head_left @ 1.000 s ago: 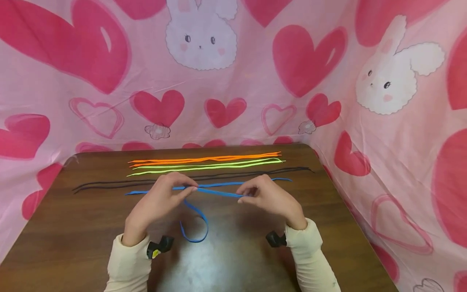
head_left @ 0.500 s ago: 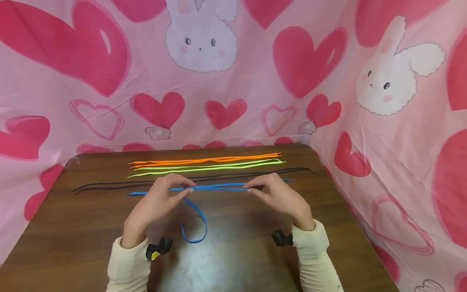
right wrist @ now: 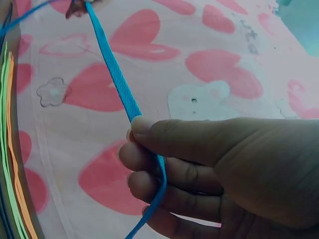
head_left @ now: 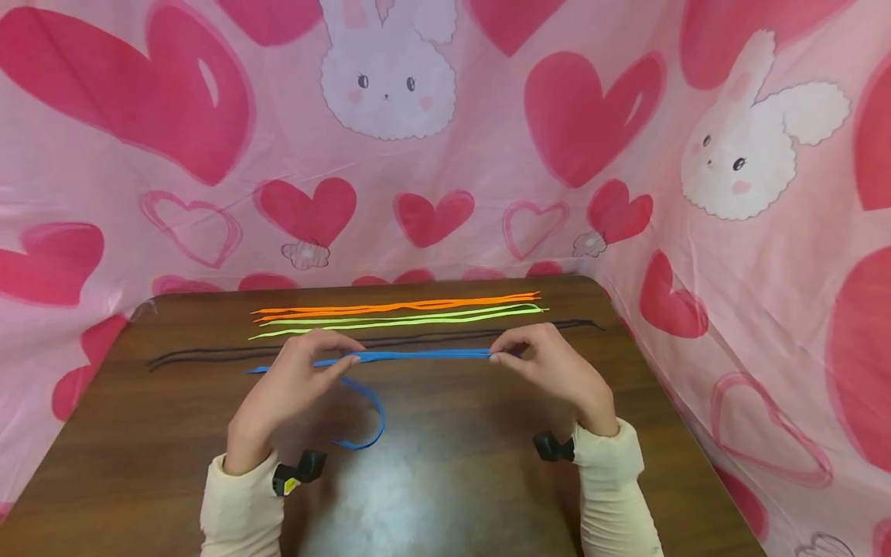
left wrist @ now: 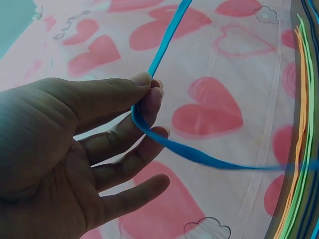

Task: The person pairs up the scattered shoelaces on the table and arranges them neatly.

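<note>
A flat blue shoelace [head_left: 425,356] is stretched level between my two hands over the table. My left hand [head_left: 292,383] pinches it between thumb and forefinger, the other fingers spread in the left wrist view. From there a loose tail [head_left: 381,418] drops and curves towards the front. Thumb and fingertips of my right hand [head_left: 560,371] pinch the lace further right; the right wrist view shows its short end [right wrist: 155,199] running down across the fingers. Another blue lace [head_left: 259,370] lies just behind, partly hidden by the left hand and overlapped by the held one.
Behind lie a pair of dark laces [head_left: 202,354], green-yellow laces [head_left: 404,319] and orange laces [head_left: 397,307], in rows across the brown table [head_left: 445,480]. A pink heart-patterned cloth [head_left: 487,155] hangs along the back and right edges.
My right hand has slid right and slightly away along the lace, lengthening the stretch between the hands. The loose tail by the left hand has shortened and its curl has opened.
</note>
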Tool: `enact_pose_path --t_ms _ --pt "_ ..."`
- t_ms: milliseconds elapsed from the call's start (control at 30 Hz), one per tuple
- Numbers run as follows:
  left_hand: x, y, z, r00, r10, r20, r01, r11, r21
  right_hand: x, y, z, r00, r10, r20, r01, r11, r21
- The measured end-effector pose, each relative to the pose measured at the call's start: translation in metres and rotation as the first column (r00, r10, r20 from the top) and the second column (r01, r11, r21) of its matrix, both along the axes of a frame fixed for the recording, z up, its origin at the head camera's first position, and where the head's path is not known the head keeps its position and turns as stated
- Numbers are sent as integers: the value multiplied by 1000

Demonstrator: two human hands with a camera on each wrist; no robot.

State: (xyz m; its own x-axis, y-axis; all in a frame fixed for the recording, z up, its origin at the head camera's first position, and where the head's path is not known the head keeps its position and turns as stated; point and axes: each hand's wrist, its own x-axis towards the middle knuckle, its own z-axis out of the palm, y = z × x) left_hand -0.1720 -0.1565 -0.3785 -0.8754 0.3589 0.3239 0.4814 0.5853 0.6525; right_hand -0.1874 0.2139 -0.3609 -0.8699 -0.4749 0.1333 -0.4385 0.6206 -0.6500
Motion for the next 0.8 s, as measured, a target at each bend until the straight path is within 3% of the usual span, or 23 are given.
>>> enact_pose_path --t_ms 500,800 --pt "1 -13 -4 994 57 -88 -57 998 3 -7 24 -3 999 -25 -42 25 1000 -9" --pt "-1 -21 -6 992 108 -68 -109 994 -6 -13 35 -7 997 -63 -50 61 997 -41"
